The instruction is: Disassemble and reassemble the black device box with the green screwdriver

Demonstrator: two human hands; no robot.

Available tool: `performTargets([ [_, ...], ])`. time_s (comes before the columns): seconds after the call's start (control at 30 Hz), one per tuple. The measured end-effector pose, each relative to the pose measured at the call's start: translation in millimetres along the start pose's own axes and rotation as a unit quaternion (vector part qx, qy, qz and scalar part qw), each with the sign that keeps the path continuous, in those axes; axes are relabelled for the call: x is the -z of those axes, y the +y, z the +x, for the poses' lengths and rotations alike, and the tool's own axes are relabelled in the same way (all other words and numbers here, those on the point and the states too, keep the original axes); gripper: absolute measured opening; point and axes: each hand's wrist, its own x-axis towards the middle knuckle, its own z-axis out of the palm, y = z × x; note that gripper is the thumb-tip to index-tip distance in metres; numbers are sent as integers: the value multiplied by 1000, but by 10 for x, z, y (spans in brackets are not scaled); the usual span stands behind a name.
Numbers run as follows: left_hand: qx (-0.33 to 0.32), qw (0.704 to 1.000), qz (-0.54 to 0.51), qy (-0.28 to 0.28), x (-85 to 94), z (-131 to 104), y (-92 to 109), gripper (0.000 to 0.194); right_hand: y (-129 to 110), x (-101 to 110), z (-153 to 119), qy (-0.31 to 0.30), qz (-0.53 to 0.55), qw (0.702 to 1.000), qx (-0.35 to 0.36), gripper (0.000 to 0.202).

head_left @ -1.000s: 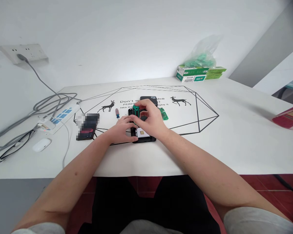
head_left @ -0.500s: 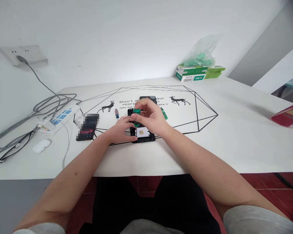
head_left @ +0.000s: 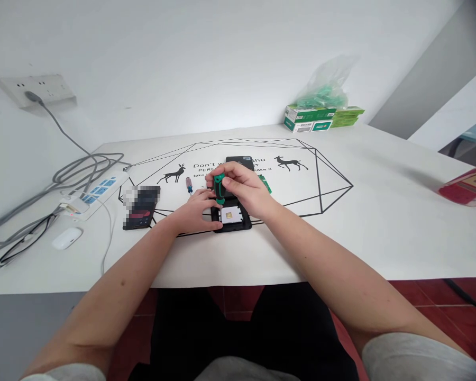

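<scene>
Upright in my right hand (head_left: 246, 189) is a screwdriver (head_left: 219, 188) with a green and black handle, pinched between thumb and fingers. Its thin shaft points down at the left side of a black device housing (head_left: 241, 226). Inside the housing lies a white panel (head_left: 232, 215) with a gold square on it. My left hand (head_left: 196, 212) steadies the housing from the left, its thumb on the lower left corner and its fingers close to the shaft. The upper part of the housing is mostly hidden by my hands, and I cannot make out the tip's contact.
Behind my hands lie a black part (head_left: 238, 160) and a green circuit board (head_left: 265, 183). A small screwdriver (head_left: 189, 185) rests left of them. Further left are a phone (head_left: 142, 207), a white case (head_left: 67, 238), glasses (head_left: 24, 241) and a power strip (head_left: 101, 193) with cables. Green boxes (head_left: 311, 114) stand by the wall.
My right fingers have shifted around the screwdriver handle, so more of it shows, and the handle has moved slightly left. My left hand stays in place on the housing.
</scene>
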Motion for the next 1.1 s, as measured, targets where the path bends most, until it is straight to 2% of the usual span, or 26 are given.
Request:
performTargets([
  [0.17, 6, 1000, 0, -6, -7, -4, -15, 48, 11, 50, 34, 28, -137, 987, 81, 43],
  [0.3, 9, 1000, -3, -11, 7, -3, 2, 49, 12, 49, 38, 51, -123, 983, 125, 36],
  [0.47, 3, 1000, -7, -7, 23, -1, 37, 48, -2, -32, 2, 58, -5, 996, 64, 30],
  [0.6, 24, 999, -17, -13, 20, -6, 45, 50, 9, -80, -6, 61, 24, 997, 33, 43],
  [0.77, 3, 1000, -16, -8, 7, -1, 14, 50, 38, -69, -12, 28, 35, 997, 59, 31],
  [1.03, 4, 1000, -7, -7, -13, -7, -34, 47, 26, 18, -34, -16, -10, 999, 34, 34],
  [1.1, 3, 1000, -7, -5, -12, -8, -31, 47, 27, 51, -22, -16, -59, 996, 57, 34],
])
